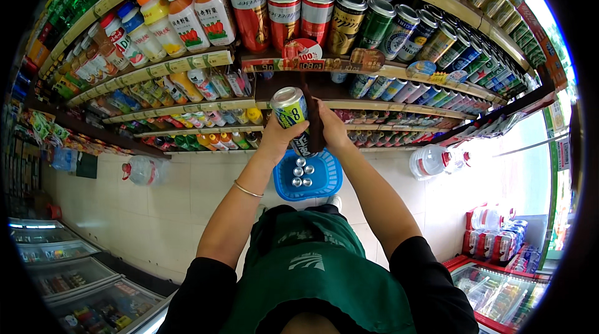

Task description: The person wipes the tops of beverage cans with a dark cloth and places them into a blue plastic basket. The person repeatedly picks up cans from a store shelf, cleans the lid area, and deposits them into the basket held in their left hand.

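Note:
My left hand is wrapped round a tall drink can, silver-topped with a yellow-green and dark blue side. The can is tilted, its lid toward the shelves. Close beside it, my right hand is closed on a dark brown, flat, cloth-like piece that hangs down along the can. Below both hands a blue plastic basket stands on the floor, with several silver-topped cans upright in it. The fingertips of my right hand are partly hidden behind the brown piece.
Shelves of drinks curve round in front: large beer cans at the top middle, bottles to the left, smaller cans lower right. Big water jugs stand on the floor to either side. Glass-topped freezers are behind at left and right.

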Available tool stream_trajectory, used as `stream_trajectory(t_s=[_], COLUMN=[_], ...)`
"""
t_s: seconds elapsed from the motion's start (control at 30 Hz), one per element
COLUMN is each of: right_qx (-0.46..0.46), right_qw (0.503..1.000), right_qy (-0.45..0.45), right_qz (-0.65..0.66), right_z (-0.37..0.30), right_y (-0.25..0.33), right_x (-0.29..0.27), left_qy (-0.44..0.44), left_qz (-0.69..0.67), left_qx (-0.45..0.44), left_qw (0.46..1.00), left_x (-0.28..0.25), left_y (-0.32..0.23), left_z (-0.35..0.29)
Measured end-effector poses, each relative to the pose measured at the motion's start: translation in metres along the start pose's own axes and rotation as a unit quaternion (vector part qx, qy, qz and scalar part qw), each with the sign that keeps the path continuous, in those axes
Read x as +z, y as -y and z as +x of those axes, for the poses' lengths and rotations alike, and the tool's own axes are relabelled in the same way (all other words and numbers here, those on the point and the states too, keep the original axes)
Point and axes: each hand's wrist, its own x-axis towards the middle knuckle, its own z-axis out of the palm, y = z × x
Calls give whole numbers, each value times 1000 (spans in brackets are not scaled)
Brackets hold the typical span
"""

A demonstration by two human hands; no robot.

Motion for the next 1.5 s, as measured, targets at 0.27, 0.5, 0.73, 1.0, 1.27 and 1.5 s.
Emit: stream_trajectory(t_s=[0.27, 0.5, 0.73, 1.0, 1.27, 1.5], right_qx=[169, -71, 56, 90, 153, 193], right_qw=[973, 796, 704, 683, 688, 683], right_qy=[-138, 7, 48, -17, -55, -12], right_qz=[73, -601, -707, -724, -708, -705], right_z=[-17, -28, -20, -25, 11, 70], right_y=[-34, -28, -83, -247, -425, -554], right_x=[-24, -59, -98, -205, -305, -347], left_qy=[-44, -53, -35, 4, 80, 42], left_qz=[44, 250, 334, 441, 368, 510], left_qx=[110, 134, 58, 18, -134, -92], left_qw=[992, 957, 940, 897, 916, 855], left_x=[-4, -28, -38, -67, -144, -205], left_y=[22, 96, 233, 388, 545, 639], left_z=[6, 18, 12, 25, 47, 108])
